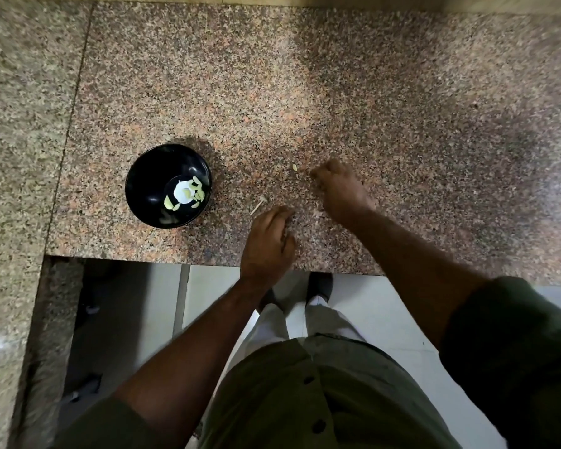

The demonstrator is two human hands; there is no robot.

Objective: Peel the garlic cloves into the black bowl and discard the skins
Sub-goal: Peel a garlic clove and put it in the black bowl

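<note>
Speckled granite counter (337,92) above pale tiled floor (386,319).

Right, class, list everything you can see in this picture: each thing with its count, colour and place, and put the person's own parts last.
Counter: one, speckled pink-brown granite, fills the upper picture.
Bowl: one, black, on the counter left of the hands.
Cloves: several, pale yellow-white, in the bottom of the bowl.
Garlic bit: one, pale yellow, on the counter just left of the right hand.
Stem: one, pale tan, on the counter between the bowl and the left hand.
Floor: pale tiles, below the counter edge.
Left hand: fingers curled, near the counter edge; any contents hidden.
Right hand: fingers curled down onto the counter; any contents hidden.
</note>
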